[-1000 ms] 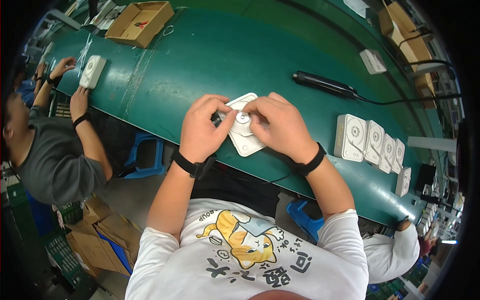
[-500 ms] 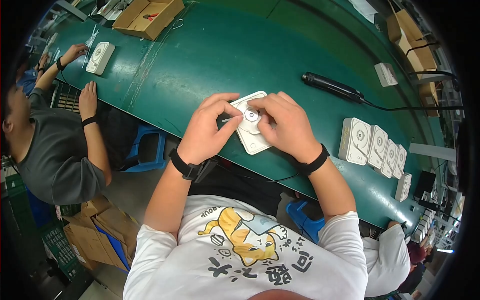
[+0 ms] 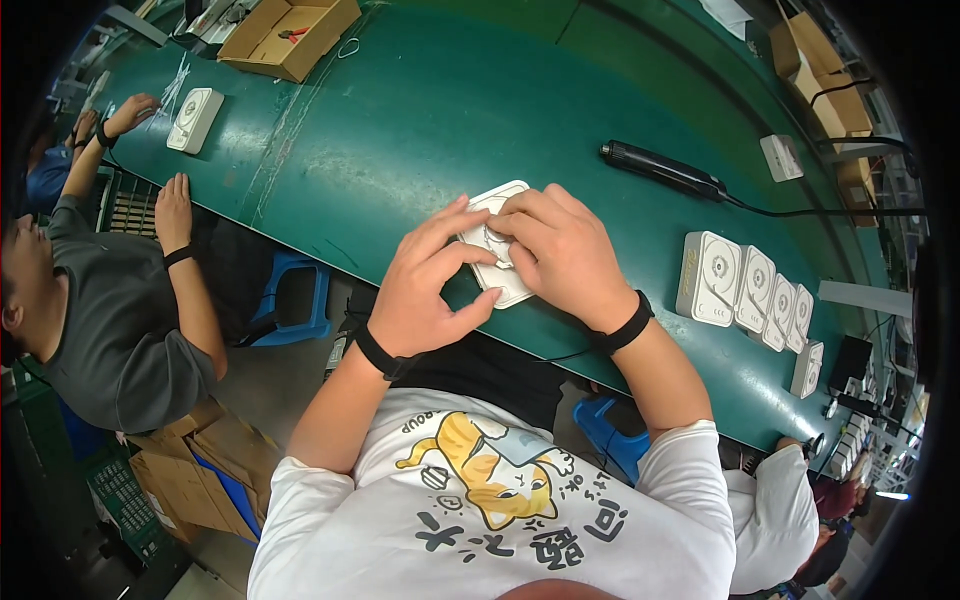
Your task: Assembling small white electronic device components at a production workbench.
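A flat white square device [image 3: 503, 281] with a round centre lies on the green work table [image 3: 420, 110] right in front of me. My left hand [image 3: 430, 280] rests on its left side, thumb and forefinger pinching at the round centre part. My right hand [image 3: 565, 255] covers its upper right half, fingers pressing on the same spot. Most of the device is hidden under both hands. Each wrist wears a black band.
A row of several white devices [image 3: 745, 285] stands to the right. A black handheld tool [image 3: 665, 170] with a cable lies beyond. A cardboard box [image 3: 290, 35] sits far left. A co-worker [image 3: 100, 300] on my left reaches for another white device [image 3: 193, 118].
Both hands stayed on the white device; my fingers shifted closer over its centre. The co-worker's hand moved off the other white device to beside it.
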Motion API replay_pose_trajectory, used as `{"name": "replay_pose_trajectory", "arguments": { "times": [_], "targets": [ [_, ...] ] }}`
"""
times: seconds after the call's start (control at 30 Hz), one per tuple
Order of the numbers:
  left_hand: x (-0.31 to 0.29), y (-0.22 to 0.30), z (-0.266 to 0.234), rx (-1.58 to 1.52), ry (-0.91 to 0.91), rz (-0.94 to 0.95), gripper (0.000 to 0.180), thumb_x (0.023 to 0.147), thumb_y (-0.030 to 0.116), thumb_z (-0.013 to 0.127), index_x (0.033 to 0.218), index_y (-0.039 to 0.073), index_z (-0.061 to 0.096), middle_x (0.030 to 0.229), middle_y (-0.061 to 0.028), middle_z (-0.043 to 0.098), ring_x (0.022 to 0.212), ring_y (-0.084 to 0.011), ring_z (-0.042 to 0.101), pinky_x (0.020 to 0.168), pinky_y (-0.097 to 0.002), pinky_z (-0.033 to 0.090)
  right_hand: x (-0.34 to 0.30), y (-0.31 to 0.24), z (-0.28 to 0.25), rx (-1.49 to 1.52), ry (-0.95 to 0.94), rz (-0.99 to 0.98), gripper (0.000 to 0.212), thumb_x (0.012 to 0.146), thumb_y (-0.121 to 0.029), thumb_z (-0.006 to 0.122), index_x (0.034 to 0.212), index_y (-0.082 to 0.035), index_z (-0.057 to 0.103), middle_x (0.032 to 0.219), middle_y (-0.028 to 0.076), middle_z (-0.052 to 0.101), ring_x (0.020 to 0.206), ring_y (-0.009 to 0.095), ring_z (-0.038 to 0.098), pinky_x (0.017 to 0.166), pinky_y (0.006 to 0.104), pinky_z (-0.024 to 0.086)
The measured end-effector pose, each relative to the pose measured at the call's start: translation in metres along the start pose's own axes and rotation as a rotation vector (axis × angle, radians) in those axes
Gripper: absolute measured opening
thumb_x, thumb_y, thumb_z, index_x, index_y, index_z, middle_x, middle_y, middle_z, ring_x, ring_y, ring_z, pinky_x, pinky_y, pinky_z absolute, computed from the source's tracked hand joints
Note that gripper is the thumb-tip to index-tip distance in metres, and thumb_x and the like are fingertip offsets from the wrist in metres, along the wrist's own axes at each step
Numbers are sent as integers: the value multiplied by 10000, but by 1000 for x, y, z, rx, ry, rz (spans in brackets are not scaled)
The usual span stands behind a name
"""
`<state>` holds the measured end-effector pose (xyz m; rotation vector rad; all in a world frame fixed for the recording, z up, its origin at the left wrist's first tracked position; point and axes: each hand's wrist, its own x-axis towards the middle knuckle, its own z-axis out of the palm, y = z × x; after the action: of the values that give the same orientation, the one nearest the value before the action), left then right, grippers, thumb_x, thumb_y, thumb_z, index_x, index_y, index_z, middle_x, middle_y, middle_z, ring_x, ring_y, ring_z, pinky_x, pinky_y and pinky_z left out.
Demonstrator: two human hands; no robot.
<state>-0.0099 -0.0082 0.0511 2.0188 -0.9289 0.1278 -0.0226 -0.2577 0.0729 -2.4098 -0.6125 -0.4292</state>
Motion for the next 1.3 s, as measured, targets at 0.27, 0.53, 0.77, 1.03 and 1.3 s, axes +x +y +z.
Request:
{"name": "replay_pose_trajectory", "arguments": {
  "times": [0.27, 0.53, 0.77, 1.03, 1.3],
  "targets": [
    [-12, -8, 23, 60, 53, 22, 907, 793, 293, 1087, 1568, 118, 650, 1667, -122, 725, 1675, -455, 577, 1243, -562, 528, 0, -5, -8, -20, -46, 43, 227, 883, -27, 852, 1104, -79, 858, 1164, 40, 808, 960, 293, 709, 822, 415, 617],
    [-14, -17, 25, 23, 58, 38, 1058, 762, 325, 1121, 1660, 108, 604, 1675, -117, 715, 1693, -410, 565, 1244, -574, 524, -2, -24, -12, -13, -139, 143, 144, 881, -121, 921, 991, -75, 842, 1282, 84, 800, 1063, 313, 735, 865, 423, 618],
    [-15, -15, 18, -31, 38, 4, 1086, 772, 317, 1121, 1697, 112, 590, 1700, -130, 698, 1710, -407, 544, 1256, -578, 517, 1, -18, -24, 262, -156, 326, 127, 904, -154, 933, 956, -77, 848, 1300, 96, 783, 1141, 333, 740, 977, 433, 610],
    [-14, -18, 14, -24, -2, 24, 1059, 780, 316, 1119, 1689, 112, 614, 1659, -139, 737, 1702, -418, 554, 1257, -554, 528, 6, -2, -40, 100, -223, 252, 103, 933, -143, 911, 993, -74, 863, 1356, 123, 773, 1176, 341, 726, 977, 449, 619],
    [-1, -8, 2, 74, -59, 70, 762, 793, 321, 1100, 1454, 107, 787, 1563, -118, 790, 1650, -415, 610, 1196, -518, 604, 5, 13, -19, 111, -104, 139, 120, 898, -110, 875, 997, -83, 813, 1399, 133, 776, 1179, 341, 709, 956, 445, 622]
  ]
}}
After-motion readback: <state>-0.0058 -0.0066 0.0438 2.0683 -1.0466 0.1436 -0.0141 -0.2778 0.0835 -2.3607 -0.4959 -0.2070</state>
